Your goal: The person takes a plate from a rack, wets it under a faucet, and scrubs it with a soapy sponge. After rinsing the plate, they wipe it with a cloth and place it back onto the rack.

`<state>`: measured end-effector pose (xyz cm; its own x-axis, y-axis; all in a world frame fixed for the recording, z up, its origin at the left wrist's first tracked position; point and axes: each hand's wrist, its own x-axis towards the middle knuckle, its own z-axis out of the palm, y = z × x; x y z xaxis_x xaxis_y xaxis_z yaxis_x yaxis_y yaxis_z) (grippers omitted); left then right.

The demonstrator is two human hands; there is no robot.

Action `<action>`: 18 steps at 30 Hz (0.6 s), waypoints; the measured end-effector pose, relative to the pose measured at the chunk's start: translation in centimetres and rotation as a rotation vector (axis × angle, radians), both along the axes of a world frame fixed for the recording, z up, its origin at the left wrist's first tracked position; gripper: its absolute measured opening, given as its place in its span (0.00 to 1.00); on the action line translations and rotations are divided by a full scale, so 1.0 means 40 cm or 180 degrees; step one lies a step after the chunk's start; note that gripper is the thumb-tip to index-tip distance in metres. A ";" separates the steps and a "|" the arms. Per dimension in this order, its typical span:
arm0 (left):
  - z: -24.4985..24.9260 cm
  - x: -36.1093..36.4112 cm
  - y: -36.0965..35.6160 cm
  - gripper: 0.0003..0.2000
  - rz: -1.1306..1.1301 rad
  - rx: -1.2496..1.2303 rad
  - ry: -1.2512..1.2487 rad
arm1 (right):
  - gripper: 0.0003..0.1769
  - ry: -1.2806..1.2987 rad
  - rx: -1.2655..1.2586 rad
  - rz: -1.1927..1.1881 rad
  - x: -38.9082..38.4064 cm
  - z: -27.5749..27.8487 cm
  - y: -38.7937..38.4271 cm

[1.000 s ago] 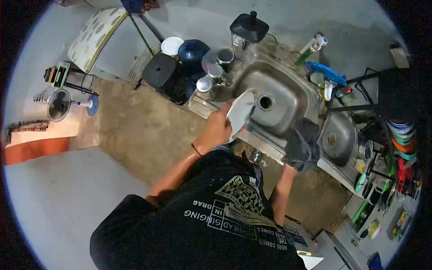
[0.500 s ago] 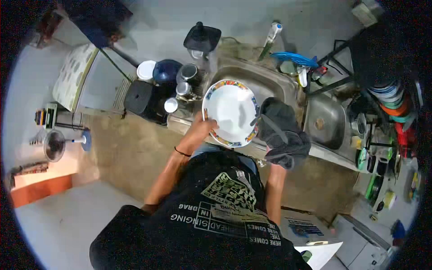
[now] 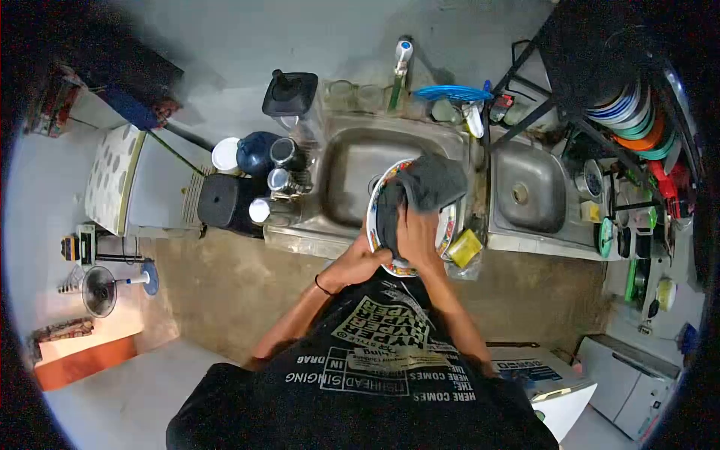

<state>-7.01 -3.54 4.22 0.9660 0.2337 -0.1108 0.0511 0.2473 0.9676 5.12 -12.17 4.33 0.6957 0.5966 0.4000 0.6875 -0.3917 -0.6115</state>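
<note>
A white plate (image 3: 448, 225) with a colourful patterned rim is held in front of my shirt, at the near edge of the sink. My left hand (image 3: 360, 262) grips its left rim, fingers underneath and thumb on top. A dark grey cloth (image 3: 431, 184) lies bunched over the plate's face and hangs past its far rim. My right hand (image 3: 417, 238) presses the cloth against the plate, its fingers closed on the fabric. Much of the plate is hidden under the cloth and my right hand.
Beyond the plate is a steel sink basin (image 3: 352, 161), with a second basin (image 3: 529, 191) to the right. A yellow sponge (image 3: 465, 247) sits on the counter edge by the plate. Glass jars (image 3: 285, 154) stand left; a rack with stacked plates (image 3: 626, 112) is at right.
The cloth moved from beside the plate onto its face, with my right hand now pressing it there. The plate is tilted, and the view has shifted so more of the sink shows.
</note>
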 end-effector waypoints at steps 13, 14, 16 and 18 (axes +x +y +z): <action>-0.008 0.020 0.063 0.33 0.0371 -0.0163 0.0367 | 0.25 0.1783 -0.0160 0.1727 0.036 0.036 0.007; -0.004 0.007 0.074 0.35 0.0293 0.0011 0.0525 | 0.24 0.2128 -0.0026 0.1850 0.035 0.060 0.002; 0.000 -0.006 0.083 0.34 0.0225 -0.0666 -0.0010 | 0.20 0.2011 0.0188 0.2045 0.039 0.040 -0.010; -0.001 -0.020 0.076 0.34 0.0328 -0.0625 0.0310 | 0.20 0.1451 -0.0021 0.1961 0.044 0.039 -0.027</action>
